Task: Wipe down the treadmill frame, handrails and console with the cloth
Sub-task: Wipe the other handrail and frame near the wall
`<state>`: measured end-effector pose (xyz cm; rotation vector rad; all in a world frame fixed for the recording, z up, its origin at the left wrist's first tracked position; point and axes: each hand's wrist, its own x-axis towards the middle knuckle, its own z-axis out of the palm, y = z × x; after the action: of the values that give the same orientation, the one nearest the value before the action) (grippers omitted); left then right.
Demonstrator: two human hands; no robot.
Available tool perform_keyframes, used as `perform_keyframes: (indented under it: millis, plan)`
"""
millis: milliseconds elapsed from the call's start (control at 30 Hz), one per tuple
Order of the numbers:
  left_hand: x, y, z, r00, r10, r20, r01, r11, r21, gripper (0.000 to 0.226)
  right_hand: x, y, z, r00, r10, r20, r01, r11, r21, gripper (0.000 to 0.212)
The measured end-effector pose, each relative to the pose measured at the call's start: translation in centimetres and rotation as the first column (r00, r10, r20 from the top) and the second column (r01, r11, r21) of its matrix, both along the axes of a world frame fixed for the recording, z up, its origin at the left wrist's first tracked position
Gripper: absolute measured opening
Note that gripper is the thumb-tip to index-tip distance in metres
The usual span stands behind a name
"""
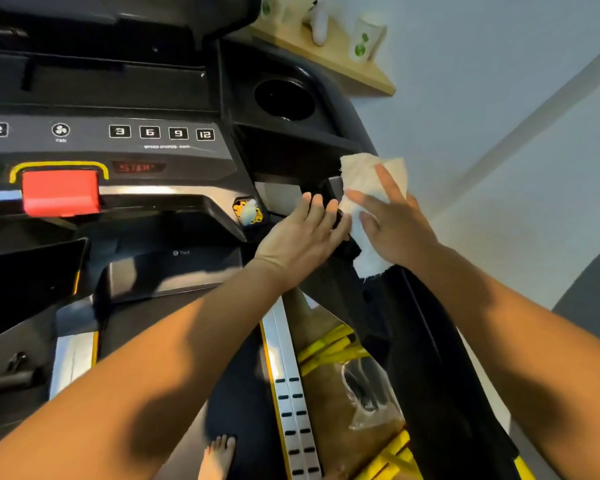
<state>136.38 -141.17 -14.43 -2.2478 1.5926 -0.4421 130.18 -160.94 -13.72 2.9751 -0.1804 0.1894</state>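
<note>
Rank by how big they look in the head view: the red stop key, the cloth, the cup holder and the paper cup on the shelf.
1. cloth
2. red stop key
3. cup holder, close to the key
4. paper cup, farther away, so apparent size only

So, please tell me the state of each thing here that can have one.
cloth: draped over the right handrail, pressed flat
right hand: fingers straight, presses on the cloth
left hand: fingers straight, touches the handrail beside the cloth
cup holder: looks empty
red safety key: in place on the console
paper cup: upright on the shelf
</note>
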Motion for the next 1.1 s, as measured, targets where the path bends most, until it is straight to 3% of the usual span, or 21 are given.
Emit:
perform_keyframes:
  millis: [133, 267, 333, 600, 700, 833, 867, 933, 967, 1000, 1067, 1100]
  plan:
    - [-2.3, 1.1, -0.8, 0.985, 0.146, -0.086, -0.155, 0.982, -0.104, 0.089, -3.3, 1.1, 0.2, 0.995, 0.024, 0.093, -0.023, 1.0, -0.008, 0.046]
    - [-6.5, 2.6, -3.6, 0.942, 0.262, -0.209, -0.293, 0.947, -0.134, 0.094, -13.5, 4.3, 0.1, 0.993, -0.109, -0.05, 0.114, 0.988, 0.103, 0.053]
    - [-7.3, 2.7, -3.8, 0.921, 0.272, -0.28, -0.323, 0.934, -0.155, 0.089, -15.9, 5.1, 0.1, 0.981, -0.167, -0.095, 0.174, 0.982, 0.073, 0.057]
    - [-7.8, 2.3, -3.5, 0.907, 0.288, -0.308, -0.349, 0.923, -0.162, 0.087, -1.0, 2.5, 2.0, 0.95, -0.247, -0.189, 0.273, 0.954, 0.122, 0.047]
    - [-9.1, 1.4, -3.9, 0.835, 0.288, -0.469, -0.431, 0.872, -0.23, 0.088, -0.5, 2.5, 1.9, 0.959, -0.214, -0.184, 0.236, 0.966, 0.103, 0.046]
    - [-13.3, 0.9, -3.5, 0.571, 0.016, -0.821, -0.547, 0.753, -0.366, 0.082, -8.8, 3.9, 1.3, 0.981, -0.149, -0.126, 0.16, 0.984, 0.082, 0.049]
    - [-14.8, 0.6, -3.4, 0.564, -0.061, -0.824, -0.546, 0.721, -0.427, 0.082, -11.5, 4.5, 1.0, 0.982, -0.143, -0.125, 0.153, 0.985, 0.079, 0.049]
    - [-18.4, -0.3, -3.3, 0.648, -0.146, -0.748, -0.491, 0.671, -0.556, 0.088, -16.0, 5.3, 1.0, 0.983, -0.104, -0.153, 0.126, 0.982, 0.138, 0.045]
    - [-20.3, -0.9, -3.6, 0.63, -0.222, -0.744, -0.446, 0.681, -0.581, 0.093, -17.5, 5.1, 1.4, 0.982, -0.073, -0.177, 0.118, 0.959, 0.258, 0.044]
    - [-21.6, -1.4, -3.3, 0.532, -0.293, -0.794, -0.444, 0.703, -0.557, 0.094, -18.2, 4.8, 2.1, 0.979, -0.06, -0.193, 0.138, 0.895, 0.425, 0.042]
    - [-22.4, -2.8, -3.0, 0.432, -0.356, -0.829, -0.434, 0.723, -0.537, 0.088, -17.9, 4.5, 3.8, 0.972, -0.133, -0.195, 0.232, 0.684, 0.691, 0.028]
    - [-22.2, -4.3, -3.3, 0.503, -0.332, -0.798, -0.46, 0.678, -0.573, 0.081, -17.6, 4.6, 4.6, 0.959, -0.2, -0.199, 0.28, 0.574, 0.77, 0.03]
